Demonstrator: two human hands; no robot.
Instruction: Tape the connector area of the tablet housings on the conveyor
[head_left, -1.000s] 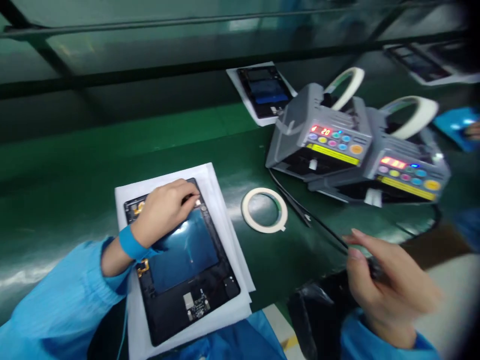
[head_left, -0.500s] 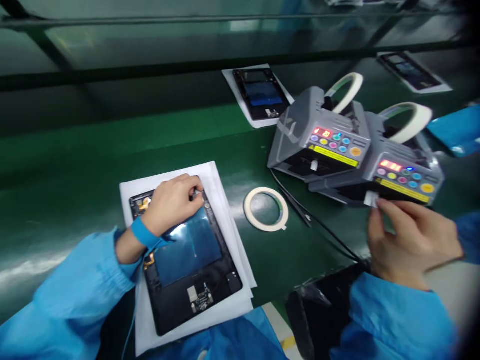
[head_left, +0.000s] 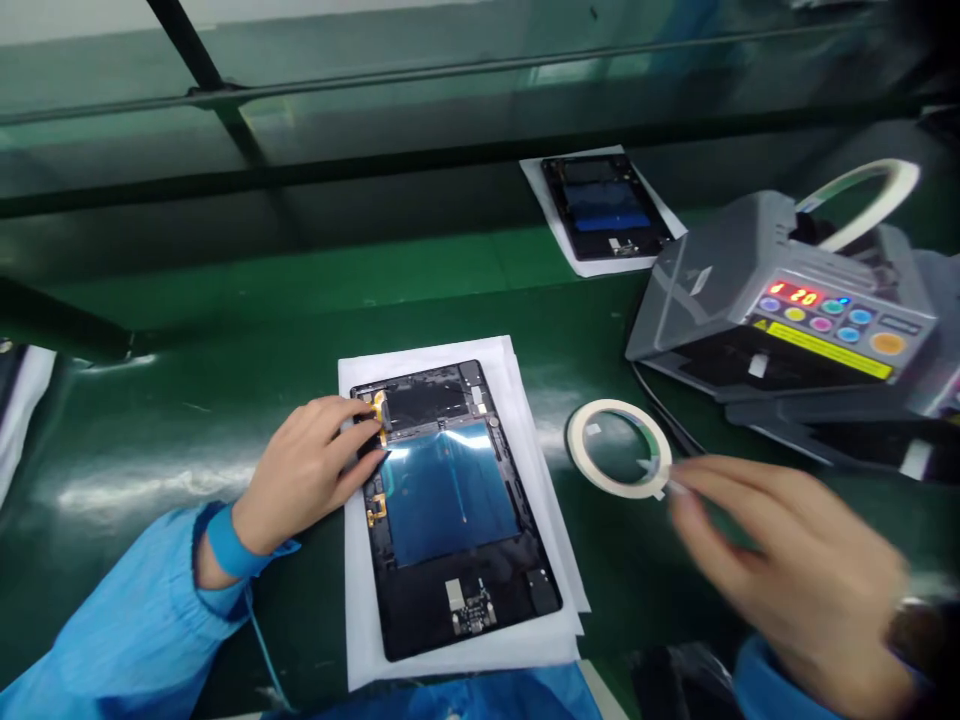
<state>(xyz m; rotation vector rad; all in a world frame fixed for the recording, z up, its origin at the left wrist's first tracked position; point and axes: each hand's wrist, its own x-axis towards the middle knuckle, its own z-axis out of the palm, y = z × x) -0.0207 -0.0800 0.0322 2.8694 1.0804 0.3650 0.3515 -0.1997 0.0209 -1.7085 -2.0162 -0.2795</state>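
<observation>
An opened tablet [head_left: 465,580], its back off, lies on a stack of white sheets [head_left: 364,640]. A large blue-filmed battery [head_left: 450,490] fills its middle, and gold flex cables [head_left: 377,510] run along its left side. My left hand [head_left: 304,470], with a blue wrist strap [head_left: 238,545], rests its spread fingers on the tablet's upper left edge near the cables. To the right, my right hand [head_left: 780,555] pinches a small pale piece of tape [head_left: 648,466] between thumb and forefinger, close over a cream tape ring [head_left: 581,445]. Motion blurs this hand slightly.
A grey tape dispenser [head_left: 705,280] with a lit red display stands at the right, a second one [head_left: 817,420] beside it. Another open tablet [head_left: 600,205] lies on white sheets farther back. A black cable [head_left: 667,405] runs beside the ring. A green post [head_left: 67,320] stands left.
My right hand has moved left from the right dispenser to the tape ring. My left hand has shifted from the tablet's top to its left edge, its fingers spreading. The view has swung left.
</observation>
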